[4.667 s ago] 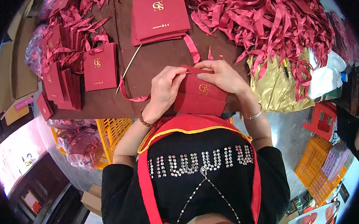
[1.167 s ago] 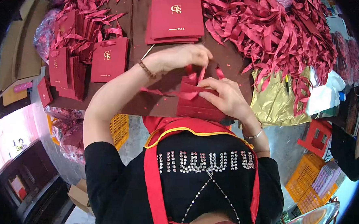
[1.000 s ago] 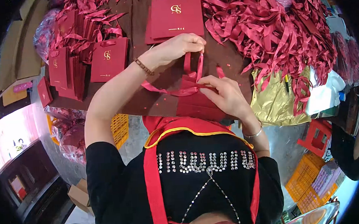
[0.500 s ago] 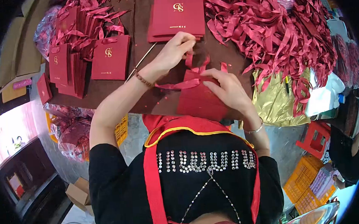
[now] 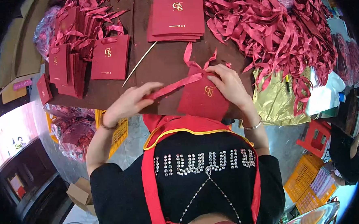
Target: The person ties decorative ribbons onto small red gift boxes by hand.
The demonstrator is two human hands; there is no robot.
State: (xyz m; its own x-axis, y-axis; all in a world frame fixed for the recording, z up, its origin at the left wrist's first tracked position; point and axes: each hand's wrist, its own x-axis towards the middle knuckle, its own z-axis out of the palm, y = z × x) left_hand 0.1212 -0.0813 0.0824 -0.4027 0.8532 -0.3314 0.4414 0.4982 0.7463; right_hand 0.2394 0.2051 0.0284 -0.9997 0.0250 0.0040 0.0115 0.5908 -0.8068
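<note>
A small red paper gift bag (image 5: 195, 100) with a gold logo lies at the table's near edge, in front of my body. My right hand (image 5: 229, 84) grips its top edge, thumb and fingers closed where the ribbon comes out. A red satin ribbon (image 5: 174, 86) runs from there to the left, pulled fairly straight. Its far end is between the closed fingers of my left hand (image 5: 132, 101). Another loose ribbon piece (image 5: 188, 54) stands up behind the bag. The bag's lower right part is partly covered by my right hand.
A stack of red bags (image 5: 176, 21) lies at the back, with a thin stick (image 5: 140, 63) beside it. Finished-looking bags with ribbon handles (image 5: 111, 61) stand at left. A large heap of red ribbons (image 5: 269, 34) and gold wrapping (image 5: 274, 101) are at right.
My left hand has moved from near the stack down and left, drawing the ribbon out sideways. The bag's gold logo now shows. My right hand stays at the bag's top.
</note>
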